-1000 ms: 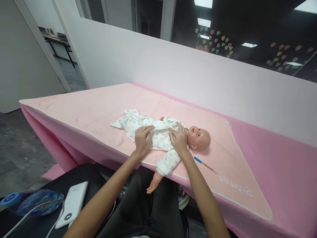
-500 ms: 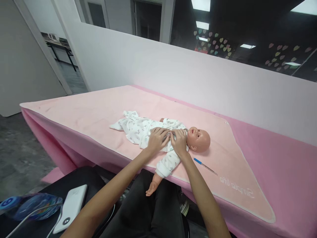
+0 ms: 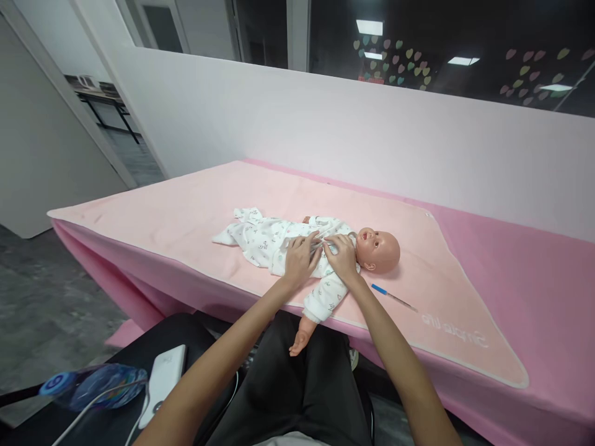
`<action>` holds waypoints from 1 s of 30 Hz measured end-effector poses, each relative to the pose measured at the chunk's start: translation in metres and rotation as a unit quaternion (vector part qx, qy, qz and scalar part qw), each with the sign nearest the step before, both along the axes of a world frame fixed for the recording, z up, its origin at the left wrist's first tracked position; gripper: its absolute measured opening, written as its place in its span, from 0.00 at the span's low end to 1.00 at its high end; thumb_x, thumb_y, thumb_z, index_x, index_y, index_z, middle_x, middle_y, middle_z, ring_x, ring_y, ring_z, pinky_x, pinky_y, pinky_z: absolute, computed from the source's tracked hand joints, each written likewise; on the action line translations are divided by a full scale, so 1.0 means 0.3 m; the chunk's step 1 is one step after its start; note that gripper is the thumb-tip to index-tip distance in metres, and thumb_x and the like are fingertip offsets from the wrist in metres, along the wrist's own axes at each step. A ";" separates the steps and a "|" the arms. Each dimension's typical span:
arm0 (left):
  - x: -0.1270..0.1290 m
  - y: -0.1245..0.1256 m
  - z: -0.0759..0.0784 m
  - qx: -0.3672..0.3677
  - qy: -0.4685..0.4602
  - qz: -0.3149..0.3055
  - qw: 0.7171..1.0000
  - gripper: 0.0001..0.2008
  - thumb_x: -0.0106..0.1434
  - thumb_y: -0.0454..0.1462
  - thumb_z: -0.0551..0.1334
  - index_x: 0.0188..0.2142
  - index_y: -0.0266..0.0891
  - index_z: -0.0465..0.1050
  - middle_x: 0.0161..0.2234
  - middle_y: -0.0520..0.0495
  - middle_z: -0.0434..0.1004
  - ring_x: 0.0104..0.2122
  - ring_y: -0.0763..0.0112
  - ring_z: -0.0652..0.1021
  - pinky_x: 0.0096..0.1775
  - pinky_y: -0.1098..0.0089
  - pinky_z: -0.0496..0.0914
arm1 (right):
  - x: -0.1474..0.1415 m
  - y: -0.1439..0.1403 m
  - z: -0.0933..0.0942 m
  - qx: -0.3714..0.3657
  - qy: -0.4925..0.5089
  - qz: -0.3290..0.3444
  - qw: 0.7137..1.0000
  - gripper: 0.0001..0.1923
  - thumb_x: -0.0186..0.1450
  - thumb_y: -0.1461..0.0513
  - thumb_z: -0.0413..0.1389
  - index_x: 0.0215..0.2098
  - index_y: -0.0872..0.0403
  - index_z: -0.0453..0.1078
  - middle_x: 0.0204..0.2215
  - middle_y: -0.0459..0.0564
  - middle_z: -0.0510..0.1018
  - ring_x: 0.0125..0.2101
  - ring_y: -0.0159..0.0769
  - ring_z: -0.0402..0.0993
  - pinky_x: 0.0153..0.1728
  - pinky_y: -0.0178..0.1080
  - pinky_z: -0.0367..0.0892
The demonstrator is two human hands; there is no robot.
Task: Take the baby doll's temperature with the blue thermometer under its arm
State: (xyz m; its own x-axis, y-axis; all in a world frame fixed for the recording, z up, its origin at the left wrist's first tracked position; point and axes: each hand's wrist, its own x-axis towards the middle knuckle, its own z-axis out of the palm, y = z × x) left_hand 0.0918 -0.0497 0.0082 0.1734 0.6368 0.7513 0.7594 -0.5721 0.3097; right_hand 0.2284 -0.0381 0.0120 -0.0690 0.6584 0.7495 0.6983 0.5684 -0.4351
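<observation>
A baby doll (image 3: 379, 251) lies on its back on the pink table, head to the right, in a white patterned romper (image 3: 263, 241). My left hand (image 3: 301, 257) rests on the doll's chest, its fingers bent and pinching the romper's front. Close beside it, nearer the doll's neck, my right hand (image 3: 341, 255) has its fingers closed on the same front edge. A little grey lining shows between the fingertips; the fastening itself is too small to make out. The doll's near arm (image 3: 304, 334) hangs over the table's front edge.
A thin stick with a blue end (image 3: 394, 297) lies right of my right forearm. On the black chair at left are a plastic bottle (image 3: 102, 385) and a white power bank (image 3: 163, 381) with a cable. A white wall (image 3: 279, 118) stands behind the table.
The view has shifted slightly. My hands stay at the romper's front; the fingers have moved a little and the fingertips stand slightly farther apart. The doll lies as before.
</observation>
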 end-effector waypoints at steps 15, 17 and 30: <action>0.001 0.001 0.006 -0.020 -0.007 -0.018 1.000 0.15 0.61 0.36 0.54 0.49 0.41 0.63 0.38 0.50 0.76 0.40 0.66 0.70 0.44 0.63 0.60 | 0.009 -0.003 -0.002 0.003 0.020 0.008 1.000 0.11 0.58 0.64 0.53 0.40 0.53 0.69 0.36 0.49 0.76 0.39 0.39 0.69 0.43 0.41 0.64; 0.002 0.001 0.006 -0.019 -0.009 -0.021 1.000 0.14 0.61 0.36 0.54 0.48 0.41 0.63 0.38 0.51 0.76 0.40 0.66 0.70 0.44 0.64 0.60 | 0.009 -0.004 -0.005 0.008 0.011 0.010 1.000 0.10 0.59 0.64 0.52 0.40 0.53 0.69 0.36 0.49 0.75 0.39 0.39 0.69 0.43 0.41 0.63; -0.003 0.001 -0.001 -0.027 -0.037 -0.045 0.998 0.16 0.61 0.34 0.53 0.49 0.41 0.61 0.39 0.51 0.75 0.41 0.67 0.70 0.45 0.63 0.60 | 0.006 -0.013 -0.007 0.024 0.011 -0.005 1.000 0.05 0.61 0.62 0.53 0.33 0.53 0.70 0.32 0.48 0.75 0.36 0.37 0.69 0.41 0.40 0.63</action>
